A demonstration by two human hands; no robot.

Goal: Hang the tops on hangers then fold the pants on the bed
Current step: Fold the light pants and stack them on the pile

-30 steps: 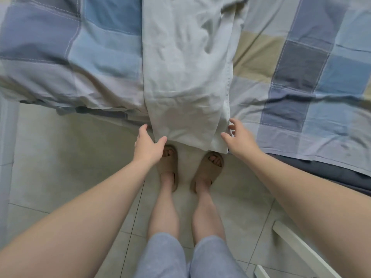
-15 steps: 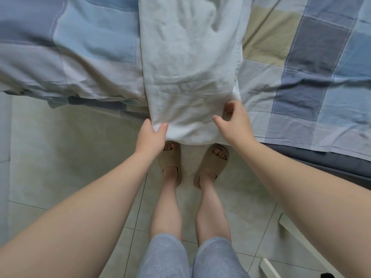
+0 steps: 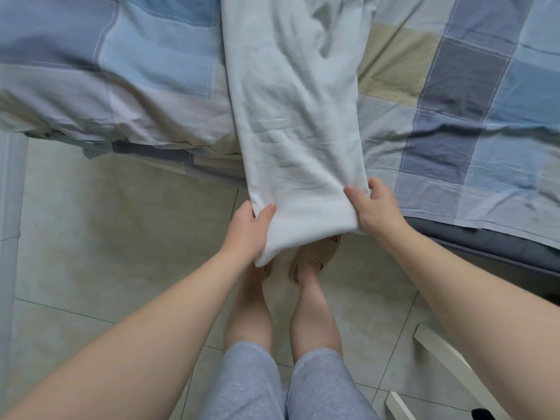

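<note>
Gripping the pale pants [image 3: 291, 116] hem, left hand [image 3: 247, 234] and right hand [image 3: 377, 209] pinch opposite corners; pants lie across the checked bed [image 3: 454, 101].

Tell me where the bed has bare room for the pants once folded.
Bare checked quilt lies both sides of the white pants: left, and right over the blue and tan squares. Crowded: the near edge, where left hand and right hand grip the hem.

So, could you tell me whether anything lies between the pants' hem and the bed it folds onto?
Nothing visible does: the left hand and right hand grip the pants at the hem, with only checked quilt on either side.
</note>
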